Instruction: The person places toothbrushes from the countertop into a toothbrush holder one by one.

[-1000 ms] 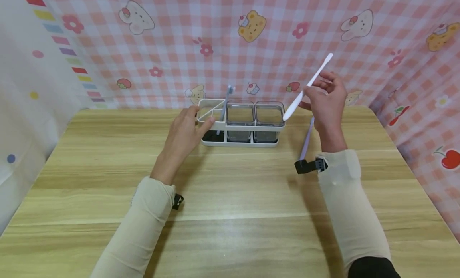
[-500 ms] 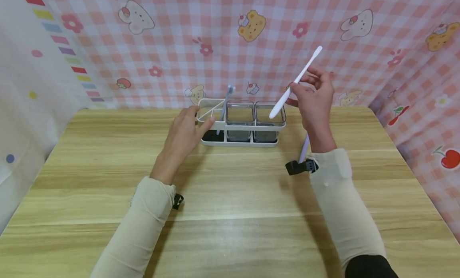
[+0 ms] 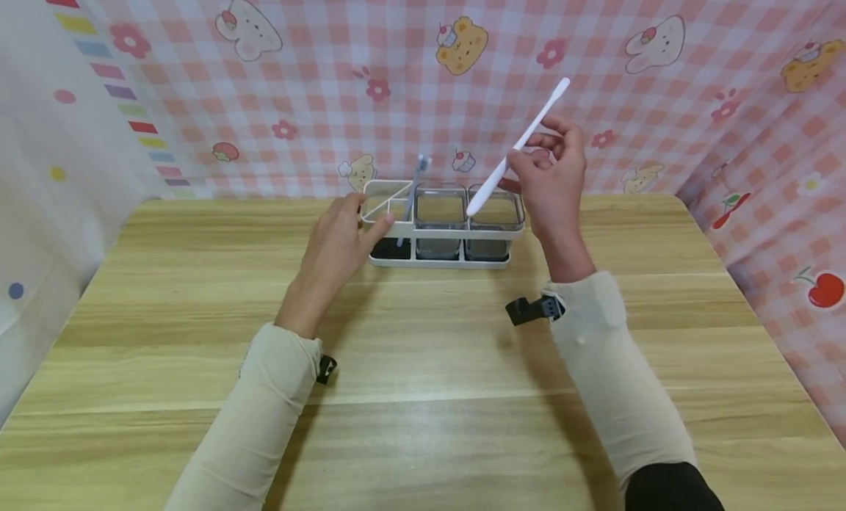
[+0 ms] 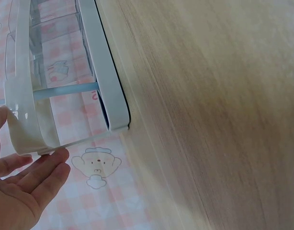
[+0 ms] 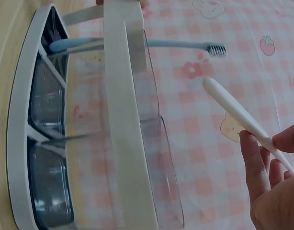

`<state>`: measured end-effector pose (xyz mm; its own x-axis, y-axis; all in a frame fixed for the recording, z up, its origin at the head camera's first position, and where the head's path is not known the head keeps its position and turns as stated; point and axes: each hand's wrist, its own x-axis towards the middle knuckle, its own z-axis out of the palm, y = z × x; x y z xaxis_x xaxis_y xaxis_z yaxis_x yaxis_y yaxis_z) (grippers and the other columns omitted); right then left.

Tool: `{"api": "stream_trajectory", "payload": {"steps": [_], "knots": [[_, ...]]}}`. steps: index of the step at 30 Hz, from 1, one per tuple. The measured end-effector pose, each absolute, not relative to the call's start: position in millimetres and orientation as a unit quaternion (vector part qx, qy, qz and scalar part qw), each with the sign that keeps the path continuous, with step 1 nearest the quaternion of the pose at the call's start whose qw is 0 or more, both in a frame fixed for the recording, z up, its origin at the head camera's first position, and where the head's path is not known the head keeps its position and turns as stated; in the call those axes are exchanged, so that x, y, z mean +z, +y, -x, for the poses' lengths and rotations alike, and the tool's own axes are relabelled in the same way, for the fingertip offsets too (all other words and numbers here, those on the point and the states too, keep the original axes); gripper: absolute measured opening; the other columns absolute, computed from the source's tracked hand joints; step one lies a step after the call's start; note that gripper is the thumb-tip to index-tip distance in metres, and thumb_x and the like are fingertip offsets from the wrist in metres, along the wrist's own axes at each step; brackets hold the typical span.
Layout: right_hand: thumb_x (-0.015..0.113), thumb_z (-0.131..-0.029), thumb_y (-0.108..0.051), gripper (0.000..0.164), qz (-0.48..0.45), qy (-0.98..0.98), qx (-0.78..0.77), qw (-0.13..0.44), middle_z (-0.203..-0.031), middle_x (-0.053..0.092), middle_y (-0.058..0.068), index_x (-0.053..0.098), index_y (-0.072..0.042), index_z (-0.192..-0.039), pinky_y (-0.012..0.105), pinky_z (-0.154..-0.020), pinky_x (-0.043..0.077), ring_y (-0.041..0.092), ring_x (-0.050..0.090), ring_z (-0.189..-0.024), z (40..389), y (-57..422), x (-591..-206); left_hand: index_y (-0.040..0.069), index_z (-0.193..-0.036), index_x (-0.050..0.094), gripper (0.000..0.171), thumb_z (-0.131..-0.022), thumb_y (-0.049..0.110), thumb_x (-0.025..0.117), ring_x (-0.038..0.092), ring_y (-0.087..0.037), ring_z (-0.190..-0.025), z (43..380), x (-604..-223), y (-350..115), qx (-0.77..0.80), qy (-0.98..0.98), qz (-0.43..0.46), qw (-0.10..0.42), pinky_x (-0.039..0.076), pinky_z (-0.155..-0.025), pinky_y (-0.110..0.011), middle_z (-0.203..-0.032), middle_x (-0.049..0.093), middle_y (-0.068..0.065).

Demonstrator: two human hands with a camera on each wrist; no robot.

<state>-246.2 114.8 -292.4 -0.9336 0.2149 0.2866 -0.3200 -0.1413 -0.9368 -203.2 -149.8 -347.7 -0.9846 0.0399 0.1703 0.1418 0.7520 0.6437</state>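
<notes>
A white toothbrush holder point(image 3: 449, 233) stands at the back of the table, with divided slots at its left end and two clear cups point(image 3: 441, 208) beside them. My left hand point(image 3: 335, 239) grips its left end between thumb and fingers. A blue toothbrush point(image 3: 412, 195) leans upright in a slot, bristles up; the right wrist view shows its whole length. Above the right cup, my right hand point(image 3: 551, 175) pinches a white toothbrush point(image 3: 512, 155) between thumb and fingers. This brush slants, its thick handle end pointing down and left, apart from the holder. Its bristles cannot be made out.
The wooden table point(image 3: 410, 364) extends in front of the holder. A pink checked cloth point(image 3: 317, 70) with cartoon prints hangs close behind it and continues along the right side. White cloth point(image 3: 79, 129) hangs at the left.
My right hand has moved left with the white toothbrush, from right of the holder to over the cups. A purple toothbrush seen earlier is now hidden behind that arm. My left hand keeps its place.
</notes>
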Motion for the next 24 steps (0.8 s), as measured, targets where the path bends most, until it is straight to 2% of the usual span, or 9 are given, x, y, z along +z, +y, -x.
{"api": "stream_trajectory", "payload": {"steps": [3,12,24], "knots": [[0.063,-0.089,0.012,0.051,-0.044,-0.632,0.754,0.174,-0.106,0.051,0.008,0.046,-0.008,-0.132,0.035,-0.061,0.061,0.012,0.047,-0.074,245.2,109.2,-292.2,-0.004,-0.141,0.05,0.065,-0.1,0.045,0.062,0.059,-0.033,-0.105,203.2,-347.3,-150.7,-0.347,-0.934,0.049,0.074,0.051,-0.088,-0.048,-0.122,0.059,-0.02],[0.062,-0.09,0.012,0.048,-0.061,-0.626,0.761,0.161,-0.105,0.05,0.008,0.045,-0.006,-0.132,0.035,-0.062,0.061,0.016,0.058,-0.077,245.5,93.5,-297.9,-0.004,-0.14,0.05,0.064,-0.101,0.044,0.062,0.059,-0.032,-0.104,202.9,-346.6,-150.5,-0.345,-0.935,0.046,0.071,0.05,-0.089,-0.047,-0.12,0.059,-0.019],[0.061,-0.092,0.01,0.042,-0.077,-0.624,0.762,0.157,-0.103,0.05,0.008,0.046,-0.008,-0.128,0.035,-0.061,0.061,0.019,0.059,-0.078,244.6,75.5,-304.2,-0.005,-0.141,0.05,0.065,-0.101,0.045,0.062,0.059,-0.033,-0.104,202.2,-345.9,-150.6,-0.342,-0.935,0.048,0.073,0.05,-0.088,-0.048,-0.12,0.059,-0.02]]}}
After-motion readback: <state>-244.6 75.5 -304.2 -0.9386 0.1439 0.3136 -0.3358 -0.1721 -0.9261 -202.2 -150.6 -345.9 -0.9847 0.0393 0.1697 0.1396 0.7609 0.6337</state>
